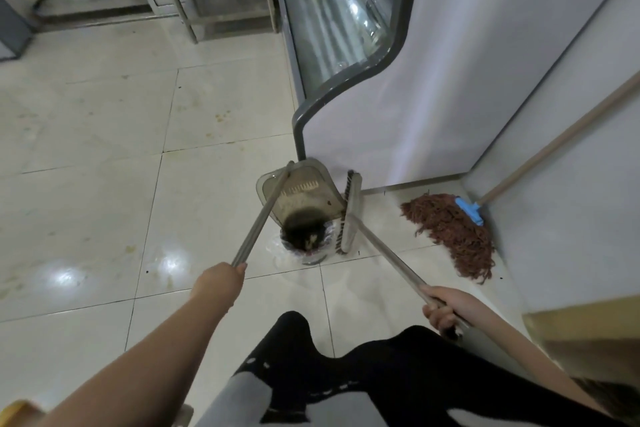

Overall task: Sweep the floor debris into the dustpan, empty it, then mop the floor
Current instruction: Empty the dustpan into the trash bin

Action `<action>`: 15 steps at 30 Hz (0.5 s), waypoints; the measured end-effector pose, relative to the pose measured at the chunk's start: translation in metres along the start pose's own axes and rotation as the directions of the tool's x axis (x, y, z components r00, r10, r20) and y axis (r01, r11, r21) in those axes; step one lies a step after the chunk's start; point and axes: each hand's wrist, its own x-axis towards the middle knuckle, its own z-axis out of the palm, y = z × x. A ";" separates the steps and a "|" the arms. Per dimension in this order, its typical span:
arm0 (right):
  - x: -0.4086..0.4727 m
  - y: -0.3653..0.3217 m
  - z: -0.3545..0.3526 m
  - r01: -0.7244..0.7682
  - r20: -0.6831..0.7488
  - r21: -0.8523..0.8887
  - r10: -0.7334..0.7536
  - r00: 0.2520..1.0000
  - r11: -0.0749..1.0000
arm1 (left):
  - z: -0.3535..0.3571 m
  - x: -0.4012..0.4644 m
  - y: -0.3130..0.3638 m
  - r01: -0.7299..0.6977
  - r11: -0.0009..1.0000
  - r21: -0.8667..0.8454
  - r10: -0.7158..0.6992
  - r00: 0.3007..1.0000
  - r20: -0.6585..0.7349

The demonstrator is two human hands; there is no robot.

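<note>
My left hand [221,279] grips the long grey handle of a translucent dustpan [304,198], which is tipped forward over a small bin lined with a clear bag [304,243]. Dark debris shows at the pan's lip and inside the bin. The broom's grey handle is gripped by my right hand [441,308]. Its brush head [348,215] stands on edge right beside the dustpan and the bin. A brown string mop [453,229] with a blue clamp lies on the floor at the right, its wooden pole leaning up along the wall.
A grey display fridge [381,97] with a glass front stands just behind the bin. Metal table legs [188,21] rise at the back. The pale tiled floor [104,149] has yellowish stains at the left. My dark-clothed legs are at the bottom.
</note>
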 end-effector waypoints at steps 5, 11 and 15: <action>0.000 0.008 -0.007 0.051 -0.054 -0.101 -0.057 0.997 0.994 | 0.008 -0.008 -0.022 0.030 1.000 -0.005 -0.030 1.000 0.008; 0.000 0.006 0.006 0.027 -0.009 -0.148 -0.029 1.000 0.989 | 0.008 -0.010 -0.008 -0.003 0.999 0.047 0.001 0.999 0.039; 0.005 0.004 -0.008 -0.012 -0.021 -0.206 0.008 1.000 0.978 | 0.015 -0.020 -0.025 -0.012 0.997 0.078 0.011 1.000 0.009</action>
